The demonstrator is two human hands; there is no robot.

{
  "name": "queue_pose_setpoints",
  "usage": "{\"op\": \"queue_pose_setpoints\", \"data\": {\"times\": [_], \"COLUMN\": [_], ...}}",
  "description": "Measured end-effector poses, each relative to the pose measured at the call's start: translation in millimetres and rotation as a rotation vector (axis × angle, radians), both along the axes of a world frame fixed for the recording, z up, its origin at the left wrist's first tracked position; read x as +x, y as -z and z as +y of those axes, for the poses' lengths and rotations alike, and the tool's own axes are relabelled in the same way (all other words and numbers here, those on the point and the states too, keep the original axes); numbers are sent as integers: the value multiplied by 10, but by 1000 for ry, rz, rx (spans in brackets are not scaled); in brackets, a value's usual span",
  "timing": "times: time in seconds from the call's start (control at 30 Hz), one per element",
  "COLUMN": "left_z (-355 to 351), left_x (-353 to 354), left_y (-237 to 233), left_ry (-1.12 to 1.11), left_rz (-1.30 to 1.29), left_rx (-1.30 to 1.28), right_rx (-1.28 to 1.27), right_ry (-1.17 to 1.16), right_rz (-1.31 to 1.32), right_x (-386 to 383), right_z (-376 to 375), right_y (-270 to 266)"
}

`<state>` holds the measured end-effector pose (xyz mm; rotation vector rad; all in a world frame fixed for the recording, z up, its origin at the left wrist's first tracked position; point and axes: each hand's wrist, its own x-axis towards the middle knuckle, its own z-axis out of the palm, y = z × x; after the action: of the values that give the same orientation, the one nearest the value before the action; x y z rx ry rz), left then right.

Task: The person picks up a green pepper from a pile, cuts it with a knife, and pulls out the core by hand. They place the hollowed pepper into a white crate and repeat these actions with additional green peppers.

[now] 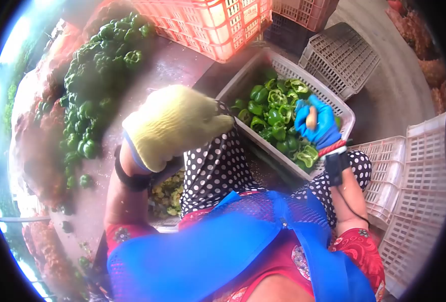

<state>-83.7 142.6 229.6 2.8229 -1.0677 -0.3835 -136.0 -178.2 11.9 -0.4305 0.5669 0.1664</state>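
My left hand (177, 126), in a pale yellow knitted glove, is over my left thigh, between the peppers on the table and the crate. The back of the glove faces me and hides most of the fingers, so I cannot see whether it holds anything. My right hand (317, 123), in a blue glove, is closed around a short tan piece (311, 119) that looks like a tool handle; its other end is hidden. This hand is over the right side of a pale plastic crate (346, 113) of green bell peppers (273, 113), several cut open.
Whole green peppers (94, 95) are heaped on the table (157, 65) at left. An orange crate (208, 25) stands at its back. Grey crates (341, 55) and white crates (419, 166) lie to the right. Yellowish-green scraps (168, 194) fill a container beside my left leg.
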Motion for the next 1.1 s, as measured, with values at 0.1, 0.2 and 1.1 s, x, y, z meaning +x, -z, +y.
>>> {"op": "queue_pose_setpoints", "data": {"times": [0.1,0.2,1.1], "left_z": [-398,-641,-1239], "left_x": [-102,-175,567], "left_y": [-143,93,2503], "left_ry": [214,424,78], "left_rz": [39,-83,413], "left_rx": [-32,23,-135], "right_rx": [197,107,-1842], "right_ry": [-135,-133,-1052], "right_rz": [-39,-132,-1330], "right_x": [-120,-99,-852], "right_z": [-70,-281,1108], "right_y": [192,293,-2032]}}
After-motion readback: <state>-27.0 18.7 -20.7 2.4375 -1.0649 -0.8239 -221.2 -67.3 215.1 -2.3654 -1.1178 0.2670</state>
